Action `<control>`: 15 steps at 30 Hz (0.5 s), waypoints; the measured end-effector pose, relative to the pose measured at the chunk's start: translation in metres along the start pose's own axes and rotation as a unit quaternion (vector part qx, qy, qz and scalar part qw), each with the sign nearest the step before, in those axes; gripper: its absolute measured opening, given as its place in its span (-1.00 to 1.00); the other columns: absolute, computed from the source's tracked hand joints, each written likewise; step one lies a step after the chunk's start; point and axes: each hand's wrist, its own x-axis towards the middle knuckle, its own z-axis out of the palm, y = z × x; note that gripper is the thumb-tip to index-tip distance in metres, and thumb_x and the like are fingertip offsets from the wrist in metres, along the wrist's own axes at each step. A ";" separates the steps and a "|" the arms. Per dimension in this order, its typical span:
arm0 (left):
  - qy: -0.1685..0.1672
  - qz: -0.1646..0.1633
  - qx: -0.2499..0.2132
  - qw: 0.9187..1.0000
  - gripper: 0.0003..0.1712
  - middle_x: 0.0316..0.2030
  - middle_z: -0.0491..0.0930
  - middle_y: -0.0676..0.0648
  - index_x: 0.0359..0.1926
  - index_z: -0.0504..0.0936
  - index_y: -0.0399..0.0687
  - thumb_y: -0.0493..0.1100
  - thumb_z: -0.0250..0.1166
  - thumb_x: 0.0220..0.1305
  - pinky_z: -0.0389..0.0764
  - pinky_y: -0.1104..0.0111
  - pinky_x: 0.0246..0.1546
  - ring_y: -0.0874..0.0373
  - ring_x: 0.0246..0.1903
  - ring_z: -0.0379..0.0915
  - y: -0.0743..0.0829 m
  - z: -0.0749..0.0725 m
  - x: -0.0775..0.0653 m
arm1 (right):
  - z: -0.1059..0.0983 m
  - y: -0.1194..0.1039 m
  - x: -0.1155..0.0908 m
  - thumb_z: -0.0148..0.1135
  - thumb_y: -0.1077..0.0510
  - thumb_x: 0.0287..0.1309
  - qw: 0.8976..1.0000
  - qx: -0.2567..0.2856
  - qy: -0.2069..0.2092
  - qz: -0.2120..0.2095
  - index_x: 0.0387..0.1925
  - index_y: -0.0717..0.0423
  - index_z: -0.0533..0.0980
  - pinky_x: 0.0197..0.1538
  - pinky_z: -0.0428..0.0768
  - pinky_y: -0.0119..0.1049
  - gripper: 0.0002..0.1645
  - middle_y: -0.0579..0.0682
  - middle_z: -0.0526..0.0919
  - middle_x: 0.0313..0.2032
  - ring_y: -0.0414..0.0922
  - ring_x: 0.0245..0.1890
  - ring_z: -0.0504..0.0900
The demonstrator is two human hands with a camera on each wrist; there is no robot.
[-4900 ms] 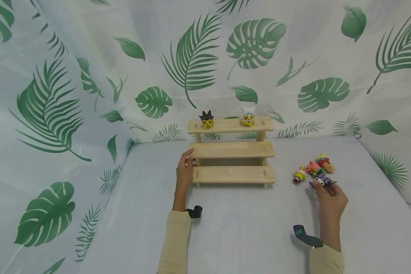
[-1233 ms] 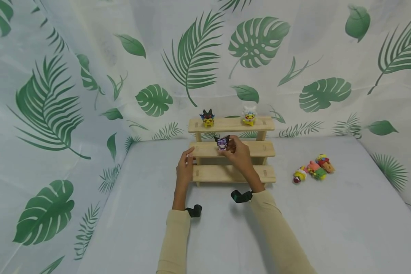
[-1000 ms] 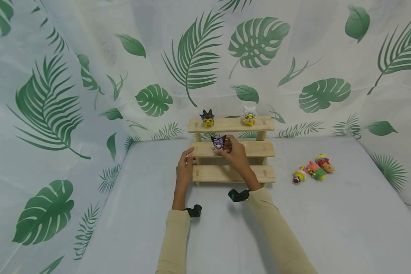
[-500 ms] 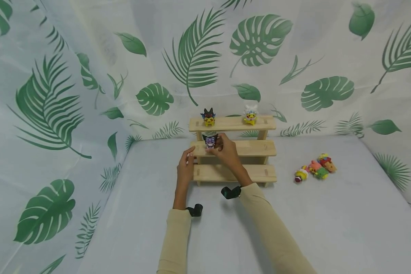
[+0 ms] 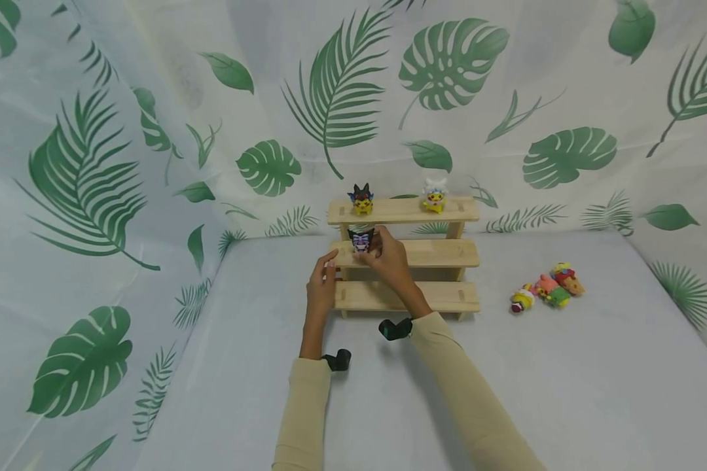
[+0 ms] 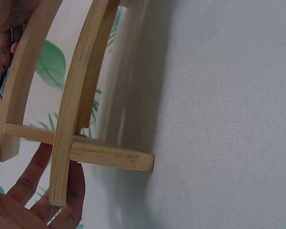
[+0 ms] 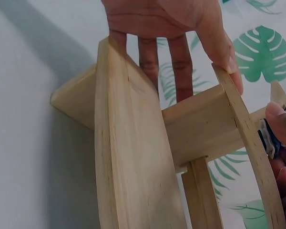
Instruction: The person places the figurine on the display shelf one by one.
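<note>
My right hand pinches a small figurine with a black eared hood and a purple-and-white front. It is upright at the left part of the middle tier of a three-tier wooden display stand; whether its base touches the wood I cannot tell. My left hand grips the stand's left end. The right wrist view shows its thumb on a tier's edge and the other fingers behind the wood. On the top tier stand a black-eared yellow figurine and a white-hooded yellow one.
On the white table right of the stand lie a yellow-and-white figurine, a pink-and-green one and a red-and-yellow one. A leaf-print cloth hangs close behind the stand.
The right hand has picked the black-hooded figurine from the group at right and carried it left to the middle tier's left part. The left hand has stayed on the stand.
</note>
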 end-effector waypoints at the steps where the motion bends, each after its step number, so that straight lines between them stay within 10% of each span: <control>1: 0.001 0.000 0.002 1.000 -0.58 0.10 0.59 -0.21 0.29 0.48 0.10 0.01 -0.05 0.55 0.66 0.10 -0.06 -0.08 -0.01 0.61 0.000 0.000 0.000 | 0.000 0.000 0.000 0.52 0.14 -0.01 1.000 -0.001 0.001 0.001 0.08 0.16 0.46 -0.42 0.43 -0.38 -0.38 0.12 0.67 -0.36 -0.12 -0.51 0.49; 15: 0.003 0.002 -0.005 1.000 -0.58 0.11 0.59 -0.20 0.29 0.48 0.08 0.01 -0.05 0.55 0.66 0.12 -0.06 -0.08 0.01 0.59 -0.005 0.001 0.002 | 0.006 0.000 -0.001 0.54 0.08 -0.02 0.999 -0.034 0.016 0.004 0.09 0.10 0.48 -0.44 0.36 -0.31 -0.37 0.07 0.65 -0.40 -0.12 -0.53 0.46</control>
